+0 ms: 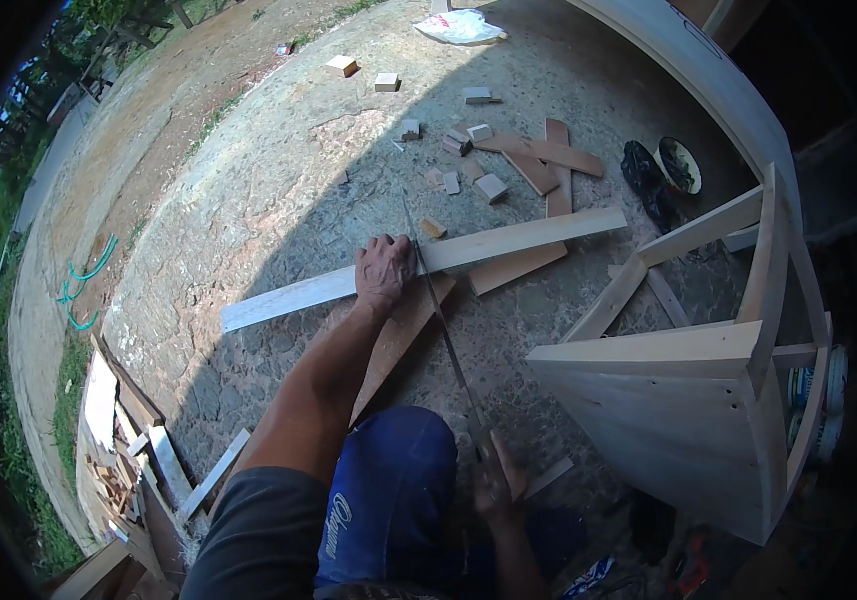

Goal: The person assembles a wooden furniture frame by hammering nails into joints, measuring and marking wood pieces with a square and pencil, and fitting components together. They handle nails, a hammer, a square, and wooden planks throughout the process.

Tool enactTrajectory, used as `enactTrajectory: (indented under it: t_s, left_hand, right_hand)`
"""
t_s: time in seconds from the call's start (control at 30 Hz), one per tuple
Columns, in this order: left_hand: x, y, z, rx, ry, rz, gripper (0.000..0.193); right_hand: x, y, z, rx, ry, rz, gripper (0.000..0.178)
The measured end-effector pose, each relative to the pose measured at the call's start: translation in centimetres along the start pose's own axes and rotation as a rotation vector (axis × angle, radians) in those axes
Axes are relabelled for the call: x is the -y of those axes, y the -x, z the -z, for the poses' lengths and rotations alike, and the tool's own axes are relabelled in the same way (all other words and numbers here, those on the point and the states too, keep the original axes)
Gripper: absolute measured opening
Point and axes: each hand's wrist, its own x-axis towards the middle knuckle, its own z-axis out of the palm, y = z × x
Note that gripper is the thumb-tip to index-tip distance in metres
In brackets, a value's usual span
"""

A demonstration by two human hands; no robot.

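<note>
A long pale wooden plank [524, 240] lies slantwise in front of me, propped on other boards. My left hand [386, 270] is closed over it near its middle, with the fingers curled past the far edge. Just right of those fingers, a handsaw [452, 350] crosses the plank, its narrow tip pointing away from me. Low in the picture, my right hand [501, 508] grips the saw's handle in shadow. A brown board [399, 340] runs under the plank toward my knee, which wears blue cloth. One small wood offcut [434, 229] rests beyond the plank, near the blade.
A wooden frame with a panelled side [669, 400] stands close on the right. Several cut blocks [492, 188] and brown boards [549, 155] litter the concrete ahead, near a round container [679, 165] and black plastic [646, 180]. Scrap wood [129, 480] is piled at lower left.
</note>
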Motion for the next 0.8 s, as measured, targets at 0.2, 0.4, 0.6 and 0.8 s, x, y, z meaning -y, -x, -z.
enactTrajectory:
  t_s: [0.2,0.4,0.6,0.8]
  left_hand:
    - [-0.6,0.0,0.2,-0.003,0.017,-0.032,0.02]
    - [-0.3,0.4,-1.0,-0.014,0.031,-0.032,0.021]
    - [0.0,0.4,-0.2,0.005,-0.002,-0.01,0.021]
    - [-0.8,-0.3,0.1,0.014,0.033,-0.039,0.019]
  right_hand:
    - [0.4,0.2,-0.3,0.013,-0.094,-0.095,0.049]
    - [-0.9,-10.8,-6.2,-0.142,-0.225,-0.031,0.056]
    - [1.1,6.1,2.9,0.013,-0.023,-0.042,0.055]
    - [-0.6,-15.0,-7.2,-0.148,-0.344,-0.033,0.055]
